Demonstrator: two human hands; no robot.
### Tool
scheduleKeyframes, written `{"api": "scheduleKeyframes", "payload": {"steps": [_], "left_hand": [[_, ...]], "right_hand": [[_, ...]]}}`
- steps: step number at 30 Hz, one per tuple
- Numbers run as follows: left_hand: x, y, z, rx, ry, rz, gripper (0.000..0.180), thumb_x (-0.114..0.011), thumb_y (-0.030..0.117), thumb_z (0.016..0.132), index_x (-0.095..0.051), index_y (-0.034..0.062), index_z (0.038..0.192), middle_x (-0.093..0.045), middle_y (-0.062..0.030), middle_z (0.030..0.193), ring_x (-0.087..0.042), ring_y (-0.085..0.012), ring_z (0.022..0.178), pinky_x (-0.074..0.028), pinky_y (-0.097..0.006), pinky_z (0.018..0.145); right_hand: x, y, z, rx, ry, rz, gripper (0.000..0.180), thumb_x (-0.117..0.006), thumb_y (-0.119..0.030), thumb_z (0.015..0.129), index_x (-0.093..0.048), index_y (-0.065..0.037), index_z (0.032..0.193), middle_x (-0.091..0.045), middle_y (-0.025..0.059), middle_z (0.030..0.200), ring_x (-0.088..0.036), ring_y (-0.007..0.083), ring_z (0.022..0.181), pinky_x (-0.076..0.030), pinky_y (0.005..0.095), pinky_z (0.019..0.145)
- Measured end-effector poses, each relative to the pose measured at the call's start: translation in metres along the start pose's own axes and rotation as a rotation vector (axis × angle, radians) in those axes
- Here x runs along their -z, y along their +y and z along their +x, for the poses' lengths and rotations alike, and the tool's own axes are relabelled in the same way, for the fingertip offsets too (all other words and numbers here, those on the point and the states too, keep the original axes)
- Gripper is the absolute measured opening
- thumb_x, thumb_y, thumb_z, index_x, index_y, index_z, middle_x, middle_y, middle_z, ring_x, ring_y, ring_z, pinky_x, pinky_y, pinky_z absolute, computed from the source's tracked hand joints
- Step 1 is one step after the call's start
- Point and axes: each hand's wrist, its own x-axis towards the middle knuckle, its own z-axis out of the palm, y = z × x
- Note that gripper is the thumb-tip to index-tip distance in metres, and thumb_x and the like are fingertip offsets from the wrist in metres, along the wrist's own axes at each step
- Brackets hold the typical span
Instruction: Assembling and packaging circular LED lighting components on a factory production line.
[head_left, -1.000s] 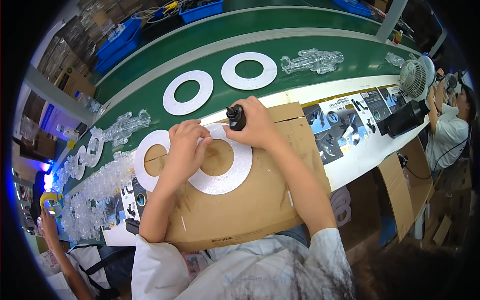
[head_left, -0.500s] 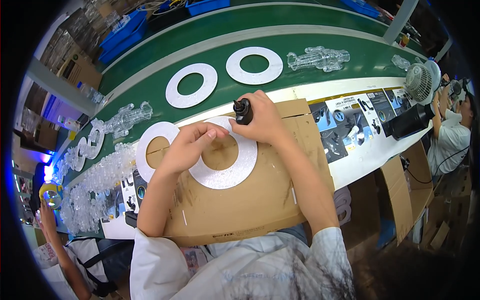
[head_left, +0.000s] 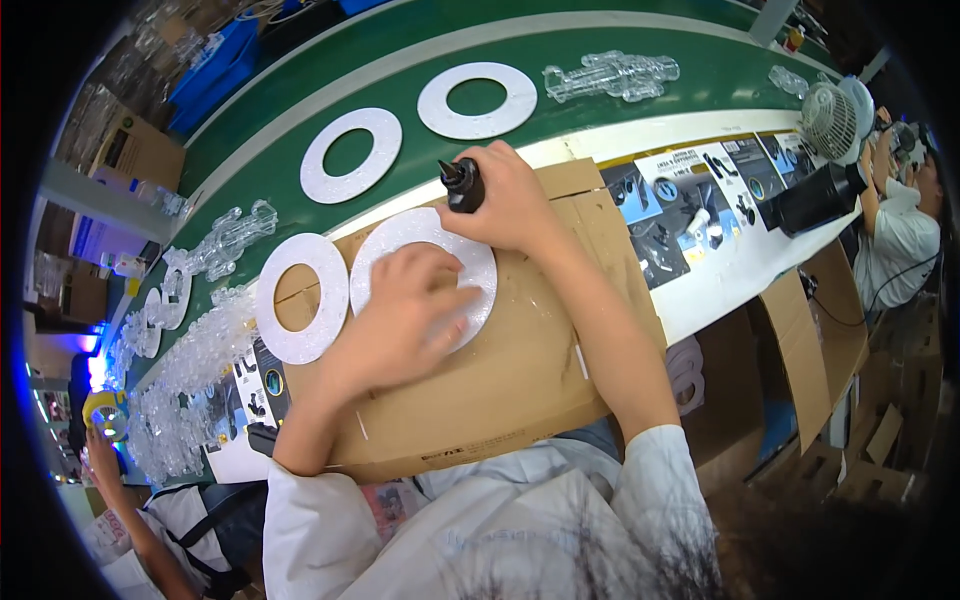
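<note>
A small black bottle [head_left: 463, 186] is gripped in the right hand [head_left: 510, 200] just above the white ring [head_left: 470, 262], on which the left hand [head_left: 410, 315] is pressed flat, fingers spread.

Bright even overhead light, soft shadows, strong fisheye bending, dark blurred rim

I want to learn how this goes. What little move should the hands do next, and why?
Probably tip the small black bottle down until its nozzle meets the white ring. The right hand holds the bottle right at the ring's far edge, and the left hand lies flat on the ring, steadying it on the cardboard.
</note>
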Motion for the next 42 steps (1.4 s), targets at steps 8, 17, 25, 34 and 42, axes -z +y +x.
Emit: {"api": "scheduleKeyframes", "payload": {"steps": [8, 17, 25, 34, 42], "left_hand": [[-0.056, 0.046, -0.002, -0.054, 0.006, 0.265, 0.045, -0.064, 0.028, 0.075, -0.062, 0.001, 0.111, -0.046, -0.0097, 0.125, -0.043, -0.03, 0.118, -0.03, -0.049, 0.105], [-0.046, 0.054, 0.009, -0.074, -0.045, 0.321, 0.038, -0.063, 0.028, 0.071, -0.068, -0.0024, 0.093, -0.046, -0.0086, 0.126, -0.043, -0.0285, 0.116, -0.031, -0.047, 0.107], [-0.049, 0.059, 0.003, 0.006, -0.116, 0.346, 0.052, -0.062, 0.031, 0.071, -0.061, -0.0042, 0.11, -0.037, -0.0101, 0.141, -0.04, -0.032, 0.121, -0.028, -0.049, 0.107], [-0.031, 0.044, 0.02, -0.069, -0.174, 0.163, 0.049, -0.06, 0.029, 0.073, -0.063, 0.0051, 0.116, -0.037, -0.0162, 0.14, -0.039, -0.0382, 0.118, -0.026, -0.051, 0.106], [-0.029, 0.038, 0.024, -0.11, -0.203, 0.097, 0.036, -0.053, 0.03, 0.086, -0.068, 0.0166, 0.115, -0.039, -0.0132, 0.14, -0.038, -0.0371, 0.12, -0.025, -0.051, 0.107]], "right_hand": [[0.0, 0.002, 0.005, -0.05, -0.006, 0.008, 0.046, -0.079, -0.033, 0.06, -0.064, -0.002, 0.091, -0.063, 0.0117, 0.083, -0.057, 0.0289, 0.086, -0.049, 0.0379, 0.077], [-0.001, 0.004, 0.005, -0.1, -0.053, -0.028, 0.049, -0.078, -0.036, 0.06, -0.064, -0.003, 0.093, -0.062, 0.011, 0.085, -0.056, 0.0281, 0.087, -0.049, 0.0363, 0.077], [0.002, 0.001, 0.007, -0.116, -0.085, -0.051, 0.057, -0.077, -0.04, 0.061, -0.065, 0.002, 0.099, -0.064, 0.0143, 0.09, -0.057, 0.0296, 0.093, -0.049, 0.037, 0.082], [0.004, 0.002, 0.007, -0.119, -0.102, -0.071, 0.055, -0.076, -0.04, 0.062, -0.065, 0.0, 0.098, -0.065, 0.0139, 0.088, -0.057, 0.0295, 0.092, -0.05, 0.0371, 0.082], [0.003, 0.002, 0.007, -0.125, -0.114, -0.077, 0.052, -0.076, -0.04, 0.061, -0.065, -0.001, 0.094, -0.065, 0.0141, 0.086, -0.057, 0.0299, 0.091, -0.05, 0.0375, 0.081]]}}
